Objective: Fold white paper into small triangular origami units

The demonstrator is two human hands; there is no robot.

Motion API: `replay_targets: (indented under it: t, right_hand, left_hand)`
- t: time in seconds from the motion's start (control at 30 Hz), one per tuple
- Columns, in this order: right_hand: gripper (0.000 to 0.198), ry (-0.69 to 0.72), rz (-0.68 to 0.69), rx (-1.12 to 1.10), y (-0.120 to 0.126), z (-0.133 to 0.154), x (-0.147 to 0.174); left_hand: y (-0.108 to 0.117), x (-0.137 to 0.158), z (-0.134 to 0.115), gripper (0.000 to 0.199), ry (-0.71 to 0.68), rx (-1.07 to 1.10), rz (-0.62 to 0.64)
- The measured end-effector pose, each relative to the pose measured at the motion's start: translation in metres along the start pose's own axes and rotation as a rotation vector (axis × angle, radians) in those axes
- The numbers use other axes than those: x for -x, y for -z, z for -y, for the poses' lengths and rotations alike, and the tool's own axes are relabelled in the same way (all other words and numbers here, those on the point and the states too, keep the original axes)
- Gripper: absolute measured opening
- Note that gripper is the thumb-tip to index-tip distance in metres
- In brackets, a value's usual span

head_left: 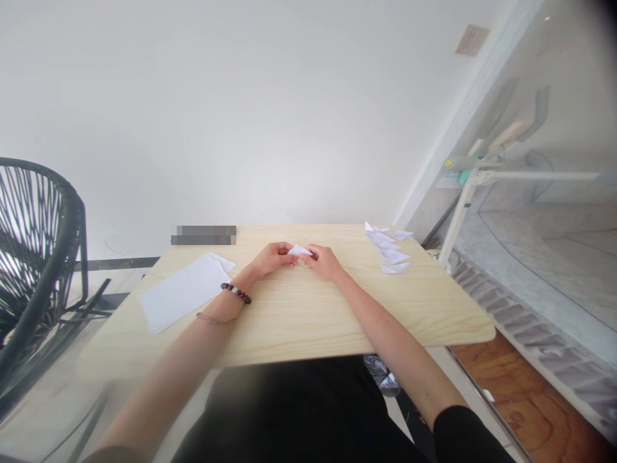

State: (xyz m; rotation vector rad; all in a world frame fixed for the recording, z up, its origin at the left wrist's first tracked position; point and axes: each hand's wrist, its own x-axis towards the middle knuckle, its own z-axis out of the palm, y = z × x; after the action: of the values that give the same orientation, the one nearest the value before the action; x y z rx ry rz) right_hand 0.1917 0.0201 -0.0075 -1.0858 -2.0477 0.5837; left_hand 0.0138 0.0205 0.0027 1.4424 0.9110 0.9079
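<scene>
Between my two hands, above the middle of the table, is a small folded white paper boat (pixel 301 250) with a pointed peak. My left hand (pixel 274 258) pinches its left end between thumb and fingers. The right end is pinched by my right hand (pixel 322 260). Several folded paper boats (pixel 393 256) lie in a loose column to the right of my right hand. White paper sheets (pixel 186 292) rest on the table's left side, near my left wrist, which wears a dark bead bracelet (pixel 236 292).
The light wooden table (pixel 299 321) stands against a white wall. A dark blurred-out strip (pixel 203 235) lies at its back left edge. A woven chair (pixel 38 244) is at the left, and a white metal stand (pixel 460 218) rises beyond the right edge, before a bed-like surface.
</scene>
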Motion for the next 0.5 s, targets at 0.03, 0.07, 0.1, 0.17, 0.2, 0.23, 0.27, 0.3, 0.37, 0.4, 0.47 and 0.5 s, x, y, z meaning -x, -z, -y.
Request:
replay_targets:
  t: [0.03, 0.07, 0.1, 0.17, 0.2, 0.23, 0.27, 0.3, 0.37, 0.4, 0.47, 0.5]
  right_hand:
    - [0.026, 0.004, 0.005, 0.006, -0.0003, 0.0001, 0.0000]
    - [0.026, 0.004, 0.007, 0.012, -0.0006, 0.0003, 0.0000]
    - [0.025, 0.000, 0.007, 0.017, -0.0008, 0.0005, 0.0001]
    - [0.025, -0.010, 0.004, 0.017, -0.0007, 0.0010, 0.0004]
    - [0.025, -0.013, 0.002, 0.013, -0.0005, 0.0012, 0.0006]
    - [0.025, -0.014, 0.001, 0.007, -0.0002, 0.0013, 0.0008]
    - [0.025, -0.015, 0.001, 0.002, 0.0001, 0.0013, 0.0009]
    - [0.024, -0.016, 0.003, -0.003, 0.0005, 0.0011, 0.0009]
    - [0.024, -0.021, 0.002, -0.006, 0.0009, 0.0005, 0.0006]
    - [0.023, -0.024, 0.000, -0.006, 0.0009, 0.0001, 0.0004]
    - [0.023, -0.025, 0.001, -0.013, 0.0008, -0.0004, 0.0000]
    - [0.022, -0.026, 0.005, -0.019, 0.0007, -0.0004, -0.0001]
  left_hand:
    - [0.0000, -0.0004, 0.0006, 0.025, -0.004, -0.012, 0.002]
    - [0.0001, -0.0008, 0.0012, 0.025, -0.008, -0.020, 0.000]
    - [0.0001, -0.0011, 0.0017, 0.025, -0.014, -0.025, -0.002]
    - [-0.0001, -0.0012, 0.0020, 0.026, -0.020, -0.025, -0.006]
    - [-0.0003, -0.0010, 0.0019, 0.027, -0.020, -0.021, -0.005]
    - [-0.0005, -0.0008, 0.0017, 0.028, -0.017, -0.017, 0.001]
    - [-0.0007, -0.0005, 0.0014, 0.028, -0.015, -0.016, 0.008]
    - [-0.0008, -0.0002, 0.0012, 0.029, -0.013, -0.018, 0.015]
    - [-0.0009, 0.0001, 0.0013, 0.029, -0.011, -0.031, 0.028]
    - [-0.0009, 0.0001, 0.0016, 0.030, -0.011, -0.040, 0.032]
    - [-0.0007, -0.0003, 0.0024, 0.030, -0.013, -0.056, 0.040]
    - [-0.0005, -0.0006, 0.0028, 0.030, -0.013, -0.060, 0.045]
